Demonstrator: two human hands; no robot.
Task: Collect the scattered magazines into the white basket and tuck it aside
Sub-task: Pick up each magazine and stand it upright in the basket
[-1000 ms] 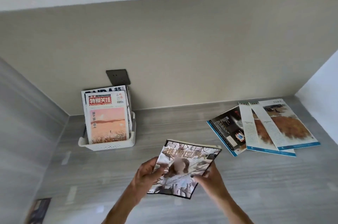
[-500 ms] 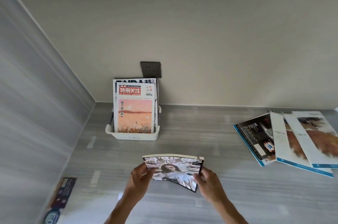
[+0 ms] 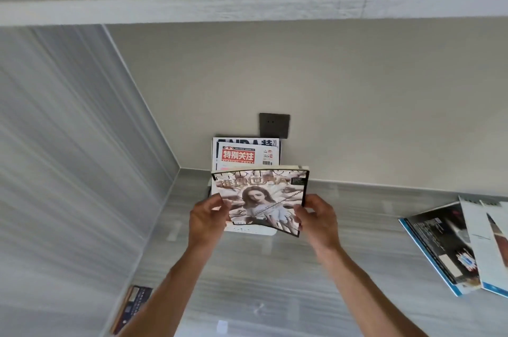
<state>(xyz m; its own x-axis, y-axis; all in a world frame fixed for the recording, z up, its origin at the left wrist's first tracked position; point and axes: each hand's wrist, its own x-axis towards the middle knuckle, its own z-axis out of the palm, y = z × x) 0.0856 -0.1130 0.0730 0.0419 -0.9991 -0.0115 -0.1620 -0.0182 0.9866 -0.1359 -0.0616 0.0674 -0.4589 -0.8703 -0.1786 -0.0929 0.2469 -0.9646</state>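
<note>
From my remote seat, I saw a grey wood-grain surface (image 3: 343, 226). A white basket (image 3: 251, 231) stood on it at the back wall, three overlapping magazines (image 3: 450, 246) lay fanned at the right, and a small booklet (image 3: 132, 306) lay at the left edge.

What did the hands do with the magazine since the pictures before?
Both hands, left hand and right hand, carried the held magazine forward, up to the white basket. The spread magazines on the right stayed flat.
</note>
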